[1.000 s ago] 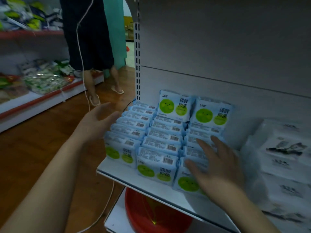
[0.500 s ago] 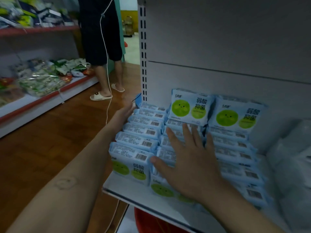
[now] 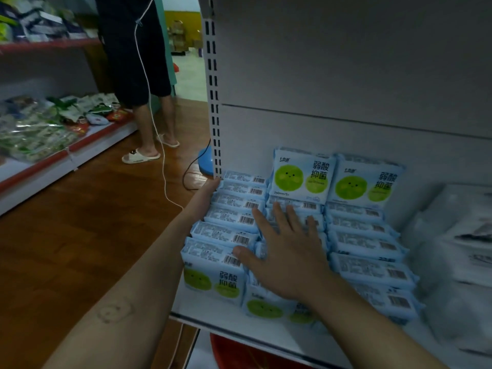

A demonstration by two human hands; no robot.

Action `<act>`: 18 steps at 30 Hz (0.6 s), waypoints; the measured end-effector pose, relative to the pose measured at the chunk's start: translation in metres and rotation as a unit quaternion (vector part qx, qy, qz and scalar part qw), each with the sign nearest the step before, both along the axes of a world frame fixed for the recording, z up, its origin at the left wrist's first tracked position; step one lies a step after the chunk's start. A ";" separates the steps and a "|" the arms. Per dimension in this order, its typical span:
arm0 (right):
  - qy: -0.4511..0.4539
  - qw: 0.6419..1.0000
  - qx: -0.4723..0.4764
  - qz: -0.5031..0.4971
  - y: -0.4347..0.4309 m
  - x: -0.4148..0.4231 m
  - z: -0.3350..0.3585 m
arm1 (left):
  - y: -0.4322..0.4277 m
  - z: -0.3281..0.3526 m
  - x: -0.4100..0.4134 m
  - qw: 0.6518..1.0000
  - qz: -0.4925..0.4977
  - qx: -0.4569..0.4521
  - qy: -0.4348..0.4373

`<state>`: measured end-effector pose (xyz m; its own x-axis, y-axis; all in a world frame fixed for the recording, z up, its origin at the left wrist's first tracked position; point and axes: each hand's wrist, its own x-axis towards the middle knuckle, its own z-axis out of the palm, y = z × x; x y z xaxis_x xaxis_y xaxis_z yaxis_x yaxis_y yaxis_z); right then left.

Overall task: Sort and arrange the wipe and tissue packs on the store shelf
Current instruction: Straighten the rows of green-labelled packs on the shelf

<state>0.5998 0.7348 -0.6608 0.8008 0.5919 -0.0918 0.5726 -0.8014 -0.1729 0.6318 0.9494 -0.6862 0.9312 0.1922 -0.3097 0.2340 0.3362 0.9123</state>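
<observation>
Spanning the view, the white shelf (image 3: 202,312) carries three rows of blue wipe packs (image 3: 234,217) (blurred tissue packs (image 3: 466,235) sit to the right). The right hand (image 3: 287,251), fingers apart, presses flat on the middle row. The left hand (image 3: 210,198), fingers straight, braces the outer row, probably to square them.

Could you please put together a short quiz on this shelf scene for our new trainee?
1. True or false: the right hand lies flat, fingers spread, on the middle row of blue wipe packs.
2. The left hand touches the left row at: A its outer side; B its top; C its front face.
3. Fill in: ___ raised packs show their full fronts at the back of the rows.
Key: 1 true; 2 A; 3 two.
</observation>
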 end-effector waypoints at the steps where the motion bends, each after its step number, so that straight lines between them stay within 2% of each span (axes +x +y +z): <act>1: 0.002 1.000 -0.001 -0.003 -0.003 0.000 0.000 | -0.002 0.000 0.001 1.000 -0.003 0.001 0.004; 7: 0.003 1.000 0.002 -0.018 -0.024 0.004 -0.001 | -0.024 -0.002 0.004 1.000 -0.013 -0.006 -0.018; 9: -0.006 1.000 0.008 -0.012 -0.031 0.000 0.004 | -0.026 0.005 0.007 1.000 0.007 0.014 -0.002; 12: -0.033 0.999 0.031 -0.020 -0.054 -0.010 0.020 | -0.021 0.020 0.003 0.983 0.097 0.140 0.066; 14: -0.029 0.999 0.020 -0.032 -0.078 -0.019 0.029 | -0.028 0.031 -0.021 0.967 0.069 0.246 0.006; 15: -0.027 0.999 0.002 -0.035 -0.091 -0.024 0.031 | -0.039 0.041 -0.042 0.934 0.025 0.355 -0.042; 16: -0.028 0.999 -0.018 -0.037 -0.104 -0.029 0.031 | -0.052 0.051 -0.062 0.863 -0.025 0.498 -0.084; 17: -0.031 0.998 -0.040 -0.041 -0.116 -0.032 0.030 | -0.069 0.059 -0.081 0.768 -0.074 0.626 -0.115; 18: -0.029 0.997 -0.060 -0.045 -0.126 -0.033 0.027 | -0.087 0.061 -0.092 0.680 -0.131 0.710 -0.132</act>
<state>0.5670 0.6086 -0.6333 0.8562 0.5051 -0.1088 0.5038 -0.8628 -0.0413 0.5402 0.8626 -0.6248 0.9780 -0.0600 0.1997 -0.1186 -0.9478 0.2959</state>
